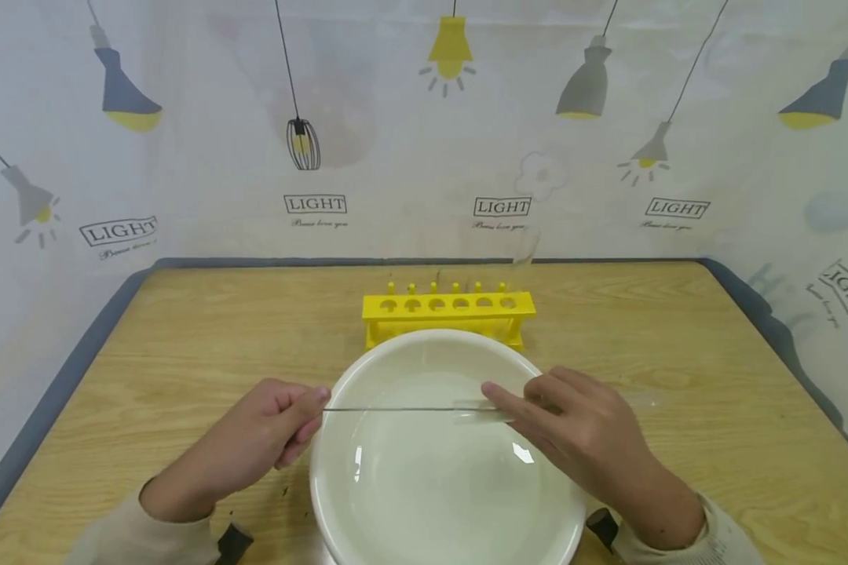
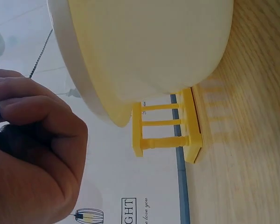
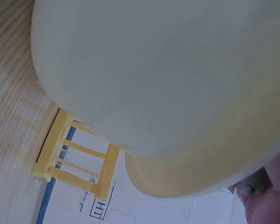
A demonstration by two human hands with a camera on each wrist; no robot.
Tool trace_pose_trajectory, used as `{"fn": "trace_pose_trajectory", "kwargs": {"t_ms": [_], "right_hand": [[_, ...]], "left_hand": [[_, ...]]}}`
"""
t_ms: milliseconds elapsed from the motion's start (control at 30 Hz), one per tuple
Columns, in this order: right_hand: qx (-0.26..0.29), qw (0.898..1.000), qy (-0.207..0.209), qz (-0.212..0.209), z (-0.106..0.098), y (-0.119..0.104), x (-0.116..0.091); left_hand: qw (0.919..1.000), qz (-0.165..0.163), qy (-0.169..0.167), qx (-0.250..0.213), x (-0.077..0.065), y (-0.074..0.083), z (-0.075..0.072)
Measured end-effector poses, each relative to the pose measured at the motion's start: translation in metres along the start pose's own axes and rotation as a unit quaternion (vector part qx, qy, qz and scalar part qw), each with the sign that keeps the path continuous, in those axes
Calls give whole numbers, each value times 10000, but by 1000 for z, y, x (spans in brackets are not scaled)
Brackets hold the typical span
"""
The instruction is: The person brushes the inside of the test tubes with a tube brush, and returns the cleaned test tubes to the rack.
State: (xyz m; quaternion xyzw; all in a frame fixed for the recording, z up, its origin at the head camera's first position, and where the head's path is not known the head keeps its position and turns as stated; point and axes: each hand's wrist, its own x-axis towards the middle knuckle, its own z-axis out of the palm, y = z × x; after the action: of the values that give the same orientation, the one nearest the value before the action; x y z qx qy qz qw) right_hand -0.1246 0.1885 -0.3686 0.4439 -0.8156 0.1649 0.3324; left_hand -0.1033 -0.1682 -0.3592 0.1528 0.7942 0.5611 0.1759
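Note:
In the head view my left hand (image 1: 268, 431) pinches one end of a thin twisted-wire rod (image 1: 389, 409) that runs level above a white basin (image 1: 339, 502). The wire's twist shows in the left wrist view (image 2: 41, 55). At its other end the wire meets a clear test tube (image 1: 477, 414), held in the fingers of my right hand (image 1: 586, 431) above the basin's right side. Most of the tube is hidden by that hand. In the right wrist view a grey patch (image 3: 254, 184) shows between the fingers, too blurred to identify.
Behind the basin stands a yellow test tube rack (image 1: 448, 306) with round holes and a row of pegs. A clear tube (image 1: 526, 247) rises faintly at its right end. The wooden table (image 1: 212, 329) meets a printed curtain (image 1: 396, 157) at its back edge.

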Motion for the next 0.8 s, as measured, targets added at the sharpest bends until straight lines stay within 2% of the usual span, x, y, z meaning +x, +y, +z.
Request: {"fn": "trace_pose_trajectory", "kwargs": {"t_ms": [133, 267, 433, 567, 800], "right_hand": [[-1, 9991, 332, -271, 2, -1, 4], [45, 9963, 660, -547, 3, -2, 9], [71, 9959, 671, -608, 2, -5, 12], [63, 9936, 780, -810, 3, -7, 15], [322, 9899, 935, -1015, 6, -9, 17]], "left_hand": [[9998, 193, -84, -69, -2, 1, 3], [9996, 226, -126, -120, -4, 3, 7], [9994, 203, -171, -244, -5, 5, 12], [9990, 296, -152, -286, -6, 6, 17], [9986, 537, -31, 3, -10, 10, 23]]}}
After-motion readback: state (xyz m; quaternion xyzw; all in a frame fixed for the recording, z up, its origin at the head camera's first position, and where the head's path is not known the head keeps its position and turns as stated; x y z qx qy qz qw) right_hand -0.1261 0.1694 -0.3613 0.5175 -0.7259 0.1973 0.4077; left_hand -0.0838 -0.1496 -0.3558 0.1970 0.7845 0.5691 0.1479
